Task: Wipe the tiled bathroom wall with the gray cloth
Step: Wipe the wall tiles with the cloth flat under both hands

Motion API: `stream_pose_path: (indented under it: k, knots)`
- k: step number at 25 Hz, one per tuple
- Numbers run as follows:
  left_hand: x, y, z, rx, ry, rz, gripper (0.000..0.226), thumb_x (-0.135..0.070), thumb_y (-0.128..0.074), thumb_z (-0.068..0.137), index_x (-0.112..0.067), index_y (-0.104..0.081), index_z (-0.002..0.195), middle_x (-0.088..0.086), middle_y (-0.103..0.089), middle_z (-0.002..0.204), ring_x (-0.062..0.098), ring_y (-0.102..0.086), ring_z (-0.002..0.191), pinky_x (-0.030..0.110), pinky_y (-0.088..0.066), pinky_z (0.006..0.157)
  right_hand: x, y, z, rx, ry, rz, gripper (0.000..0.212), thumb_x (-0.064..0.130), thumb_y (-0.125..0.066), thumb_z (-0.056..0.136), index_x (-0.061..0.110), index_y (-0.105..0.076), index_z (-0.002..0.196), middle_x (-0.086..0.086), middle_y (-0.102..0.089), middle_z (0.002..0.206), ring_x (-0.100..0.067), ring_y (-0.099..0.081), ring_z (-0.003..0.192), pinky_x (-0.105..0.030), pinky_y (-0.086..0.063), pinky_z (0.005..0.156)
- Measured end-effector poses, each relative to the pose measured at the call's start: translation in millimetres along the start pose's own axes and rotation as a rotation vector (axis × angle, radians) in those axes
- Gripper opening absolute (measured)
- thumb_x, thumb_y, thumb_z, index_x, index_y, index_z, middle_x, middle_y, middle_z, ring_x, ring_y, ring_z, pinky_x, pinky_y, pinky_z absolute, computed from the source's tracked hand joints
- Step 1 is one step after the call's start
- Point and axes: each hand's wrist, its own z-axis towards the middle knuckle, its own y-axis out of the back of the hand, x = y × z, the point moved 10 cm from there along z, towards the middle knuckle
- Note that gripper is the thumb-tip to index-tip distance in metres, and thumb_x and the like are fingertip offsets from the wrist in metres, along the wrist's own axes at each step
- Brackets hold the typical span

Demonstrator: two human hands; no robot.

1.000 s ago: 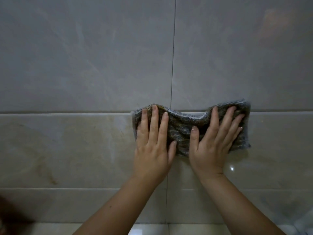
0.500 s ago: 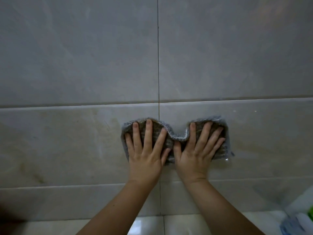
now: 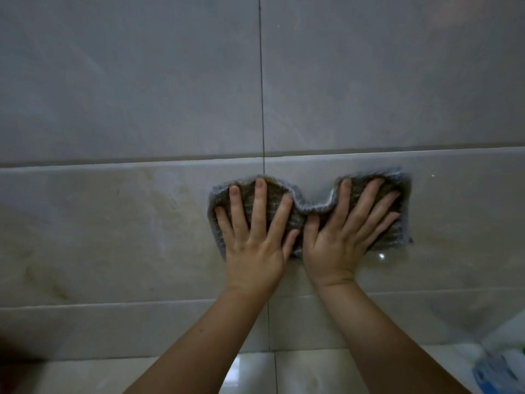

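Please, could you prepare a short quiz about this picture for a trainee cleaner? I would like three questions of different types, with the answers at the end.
1. True or false: only the left hand presses the gray cloth against the tiled wall.
2. Compared with the horizontal joint, the cloth's top edge lies: A) well above it; B) just below it; C) down at the floor.
3. Fill the gap: the vertical grout line runs down behind the ______ hand.

Key
1. False: the right hand presses it too, and both hands have their fingers spread flat.
2. B
3. left
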Motion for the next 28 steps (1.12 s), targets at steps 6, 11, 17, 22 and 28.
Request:
stream_pose_path:
  k: [6,11,17,22,28]
  knots:
    - [-6.8,-6.7,-23.6,0.006,-0.029,-0.047,0.056,-0.047,-0.038,0.101,-0.030,-0.021,0.151,0.007,0.008,0.165,0.037,0.009,0.150,0.057,0.002,0.120,-10.2,-4.0,-22.1,0.068,0.001,0.062,0.053,0.040,-0.030,0.100,0.017,-0.020,0.147,-0.022,-0.016,0.152,-0.051,-0.013,0.139,-0.068,-0.014,0.112]
    - [20.4,24.2,29.1,-0.066,0.032,-0.081,0.054,-0.045,-0.041,0.103,-0.027,-0.028,0.151,0.014,-0.010,0.160,0.039,-0.002,0.148,0.053,0.001,0.121,19.8,9.1,31.6,-0.020,-0.057,0.076,0.056,0.038,-0.031,0.099,0.011,-0.026,0.148,-0.024,-0.024,0.154,-0.051,-0.014,0.141,-0.065,-0.008,0.114]
    - [32.9,4.6,-27.8,0.017,0.001,-0.045,0.054,-0.043,-0.038,0.102,-0.026,-0.022,0.150,0.007,0.008,0.165,0.036,0.011,0.150,0.053,0.004,0.121,44.1,-18.5,-26.5,0.101,0.155,0.023,0.052,0.043,-0.029,0.100,0.027,-0.019,0.149,-0.009,-0.009,0.157,-0.038,0.001,0.148,-0.063,-0.005,0.116]
    - [6.3,-20.0,-50.7,0.002,0.071,-0.064,0.052,-0.046,-0.036,0.102,-0.022,-0.024,0.146,0.009,0.013,0.164,0.040,0.012,0.149,0.057,0.006,0.120,4.9,-17.8,-44.4,0.084,0.233,-0.003,0.047,0.044,-0.029,0.100,0.033,-0.023,0.145,-0.003,-0.010,0.156,-0.030,0.005,0.149,-0.056,-0.003,0.119]
    - [-55.8,-37.4,-36.9,-0.010,0.092,-0.124,0.054,-0.049,-0.034,0.102,-0.027,-0.020,0.149,0.007,0.018,0.163,0.039,0.017,0.148,0.059,0.008,0.117,-66.4,-0.4,-26.3,0.005,0.115,-0.010,0.049,0.042,-0.028,0.099,0.027,-0.021,0.146,-0.012,-0.014,0.153,-0.045,-0.012,0.141,-0.057,-0.004,0.118]
